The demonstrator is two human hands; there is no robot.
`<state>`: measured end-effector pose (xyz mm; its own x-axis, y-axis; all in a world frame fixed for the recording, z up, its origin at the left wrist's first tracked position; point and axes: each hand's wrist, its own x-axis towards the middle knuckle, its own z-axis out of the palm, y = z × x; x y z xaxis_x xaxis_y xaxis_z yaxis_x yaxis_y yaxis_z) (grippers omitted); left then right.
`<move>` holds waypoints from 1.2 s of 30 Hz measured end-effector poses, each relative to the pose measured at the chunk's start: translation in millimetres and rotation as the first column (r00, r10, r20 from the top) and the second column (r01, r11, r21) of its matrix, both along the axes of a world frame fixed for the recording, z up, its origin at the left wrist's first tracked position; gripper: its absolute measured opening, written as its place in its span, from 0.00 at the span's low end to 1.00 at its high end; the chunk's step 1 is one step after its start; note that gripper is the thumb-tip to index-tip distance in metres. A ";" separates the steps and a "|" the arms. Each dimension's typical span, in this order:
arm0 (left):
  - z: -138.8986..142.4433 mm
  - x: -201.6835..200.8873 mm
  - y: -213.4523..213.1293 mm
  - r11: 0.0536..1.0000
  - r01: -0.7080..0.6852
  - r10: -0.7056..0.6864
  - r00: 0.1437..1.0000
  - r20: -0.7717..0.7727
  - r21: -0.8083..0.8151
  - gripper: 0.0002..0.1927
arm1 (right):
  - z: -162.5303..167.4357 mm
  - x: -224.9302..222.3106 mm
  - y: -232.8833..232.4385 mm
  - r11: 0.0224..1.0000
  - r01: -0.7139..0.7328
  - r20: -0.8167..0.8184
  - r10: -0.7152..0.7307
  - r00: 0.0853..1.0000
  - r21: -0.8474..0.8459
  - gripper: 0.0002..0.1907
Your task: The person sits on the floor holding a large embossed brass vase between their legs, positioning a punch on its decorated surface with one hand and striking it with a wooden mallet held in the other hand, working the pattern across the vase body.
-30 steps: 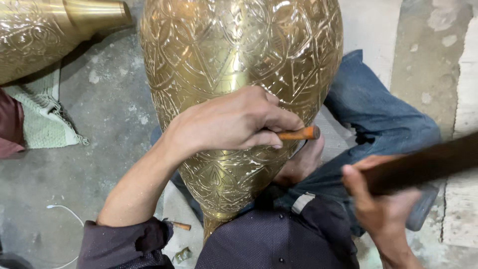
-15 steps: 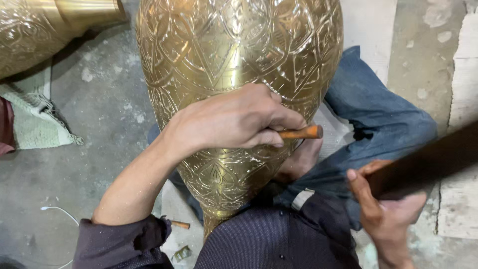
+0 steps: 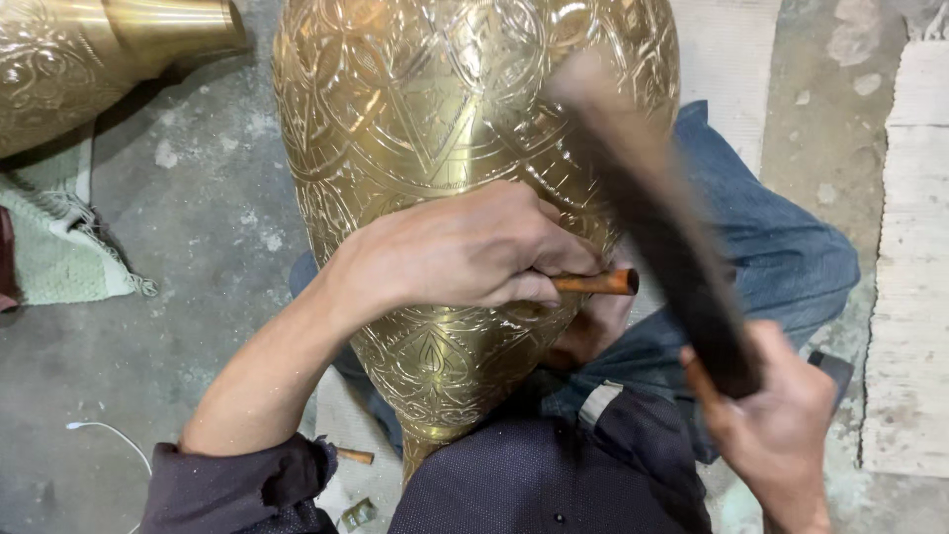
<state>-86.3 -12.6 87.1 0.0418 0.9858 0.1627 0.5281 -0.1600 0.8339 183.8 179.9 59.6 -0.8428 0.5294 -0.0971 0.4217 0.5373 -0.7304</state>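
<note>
1. The right hand [image 3: 781,420] is clamped around a dark wooden mallet [image 3: 657,213], near the lower right of the brass vase [image 3: 445,129]; the blurred mallet slants up across the vase's right flank.
2. The left hand [image 3: 465,247] lies on the vase's lower belly, fingers closed on a thin copper-coloured chisel [image 3: 598,284] — its end juts right.
3. The engraved vase rests over the person's lap.
4. Left of the vase — a second brass vessel [image 3: 89,59] above a pale green cloth [image 3: 59,247].

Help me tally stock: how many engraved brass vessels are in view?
2. One large brass vessel lies across the person's lap under the left hand; a second brass vessel lies at top left, cut off by the frame. Others may be outside it.
</note>
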 end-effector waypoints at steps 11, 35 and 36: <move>9.9 4.9 5.2 0.991 -0.005 0.011 0.999 0.039 -0.135 0.14 | -7.6 10.7 -3.5 0.929 0.164 -0.256 -0.256 0.932 -0.332 0.10; 3.3 6.3 3.9 0.991 0.065 -0.062 0.998 0.033 -0.117 0.13 | -25.1 25.7 -13.0 0.994 0.103 -0.163 -0.110 0.980 -0.048 0.08; 3.7 6.5 4.5 0.996 0.064 -0.063 0.998 0.023 -0.063 0.13 | -24.3 26.4 -13.1 0.991 0.109 -0.182 -0.121 0.976 -0.074 0.08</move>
<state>-79.8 -8.2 90.8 0.1017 0.9897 0.1007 0.5007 -0.1384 0.8545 210.3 166.8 35.2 -0.7831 0.6216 0.0193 0.3316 0.4436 -0.8326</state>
